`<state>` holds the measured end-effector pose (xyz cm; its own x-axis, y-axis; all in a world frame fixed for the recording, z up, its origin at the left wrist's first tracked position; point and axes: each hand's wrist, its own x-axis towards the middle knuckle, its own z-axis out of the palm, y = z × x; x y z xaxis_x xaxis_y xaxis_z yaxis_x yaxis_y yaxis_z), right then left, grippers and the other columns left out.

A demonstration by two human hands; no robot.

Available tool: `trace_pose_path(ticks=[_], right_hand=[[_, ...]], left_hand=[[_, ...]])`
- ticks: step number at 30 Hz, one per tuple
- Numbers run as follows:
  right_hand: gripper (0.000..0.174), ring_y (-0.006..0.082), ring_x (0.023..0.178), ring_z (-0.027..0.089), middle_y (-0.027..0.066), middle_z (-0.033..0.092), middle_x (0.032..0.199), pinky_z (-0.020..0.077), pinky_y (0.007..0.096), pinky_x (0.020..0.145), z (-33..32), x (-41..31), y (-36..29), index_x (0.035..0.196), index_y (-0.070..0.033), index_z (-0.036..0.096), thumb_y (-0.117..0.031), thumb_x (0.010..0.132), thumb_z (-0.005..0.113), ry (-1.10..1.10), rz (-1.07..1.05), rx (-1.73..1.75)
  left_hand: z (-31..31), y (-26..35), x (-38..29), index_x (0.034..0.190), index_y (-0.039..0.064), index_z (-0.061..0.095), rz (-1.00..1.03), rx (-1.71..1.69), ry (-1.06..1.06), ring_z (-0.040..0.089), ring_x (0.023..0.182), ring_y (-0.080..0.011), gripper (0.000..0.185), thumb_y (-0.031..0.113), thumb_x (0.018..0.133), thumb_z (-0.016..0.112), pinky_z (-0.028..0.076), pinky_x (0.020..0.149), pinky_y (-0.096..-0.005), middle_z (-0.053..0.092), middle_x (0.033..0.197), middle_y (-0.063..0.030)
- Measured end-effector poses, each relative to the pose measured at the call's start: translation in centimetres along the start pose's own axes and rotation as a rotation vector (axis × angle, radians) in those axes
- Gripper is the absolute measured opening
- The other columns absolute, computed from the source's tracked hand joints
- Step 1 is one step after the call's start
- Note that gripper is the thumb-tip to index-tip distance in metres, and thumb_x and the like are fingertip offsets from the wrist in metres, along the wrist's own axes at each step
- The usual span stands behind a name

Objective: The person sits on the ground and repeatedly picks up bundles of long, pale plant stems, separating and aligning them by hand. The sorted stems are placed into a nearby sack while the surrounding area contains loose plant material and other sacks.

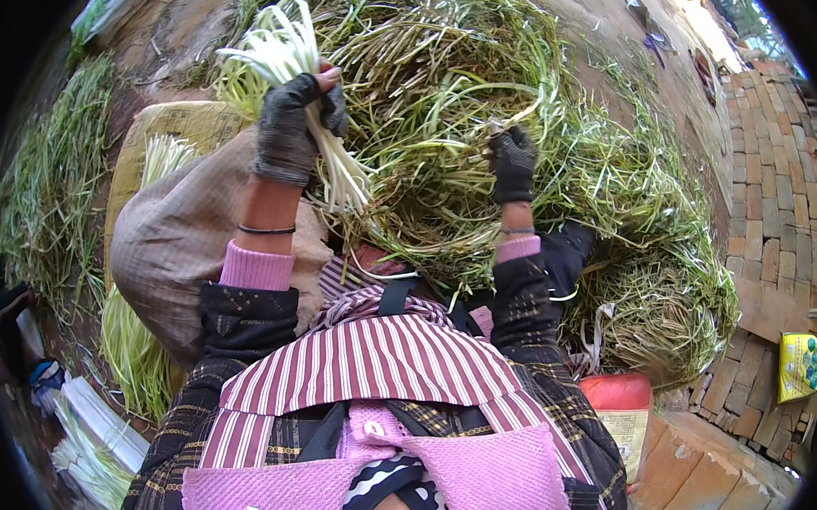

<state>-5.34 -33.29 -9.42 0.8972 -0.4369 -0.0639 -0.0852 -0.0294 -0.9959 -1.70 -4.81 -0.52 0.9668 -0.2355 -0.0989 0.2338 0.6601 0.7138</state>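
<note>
My left hand [293, 125], in a dark fingerless glove, is closed around a bunch of long pale stems [288, 48]. The stems' white ends fan out above the fist and the rest hangs below it. To its right, my right hand [513, 153], in a dark glove, is over a big heap of green and brown stalks [419, 80]. Its fingers are bent near a thin green stalk [522, 111]; whether they pinch it is not clear. A brown cloth [164, 240] covers my left knee, and a striped apron [374, 365] covers my front.
More pale-ended stalks [135, 357] lie on a yellow sack [178, 125] at the left. Beyond is another green heap [55, 177]. White-stemmed bundles [94, 460] lie at the lower left. A red and white container [616, 408] stands at my right, near brick paving [771, 179] and a yellow bag [800, 366].
</note>
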Motion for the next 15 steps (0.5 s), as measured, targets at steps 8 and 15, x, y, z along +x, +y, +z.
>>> trace_pose_path(ticks=[8, 15], right_hand=[[0.013, 0.0185, 0.062, 0.054, 0.0094, 0.054, 0.068, 0.0444, 0.0289, 0.059, 6.6, -8.5, -6.8, 0.082, 0.001, 0.055, -0.008, 0.073, 0.058, -0.662, -0.312, -0.309], [0.016, 0.0356, 0.067, 0.054, 0.0172, 0.054, 0.072, 0.0436, 0.0391, 0.059, 7.0, -10.7, -7.2, 0.081, -0.003, 0.056, -0.012, 0.068, 0.059, -0.711, -0.467, -0.454]], left_hand=[[1.4, -2.2, -0.3, 0.085, 0.003, 0.056, -0.080, 0.285, 0.040, 0.045, 0.040, -0.0078, 0.017, 0.012, 0.073, 0.063, 0.037, 0.037, -0.0197, 0.052, 0.058, -0.0004], [0.9, -4.0, -0.2, 0.084, 0.001, 0.061, -0.117, 0.531, -0.072, 0.055, 0.062, -0.0080, 0.025, 0.017, 0.066, 0.070, 0.041, 0.054, -0.0194, 0.060, 0.071, -0.0036]])
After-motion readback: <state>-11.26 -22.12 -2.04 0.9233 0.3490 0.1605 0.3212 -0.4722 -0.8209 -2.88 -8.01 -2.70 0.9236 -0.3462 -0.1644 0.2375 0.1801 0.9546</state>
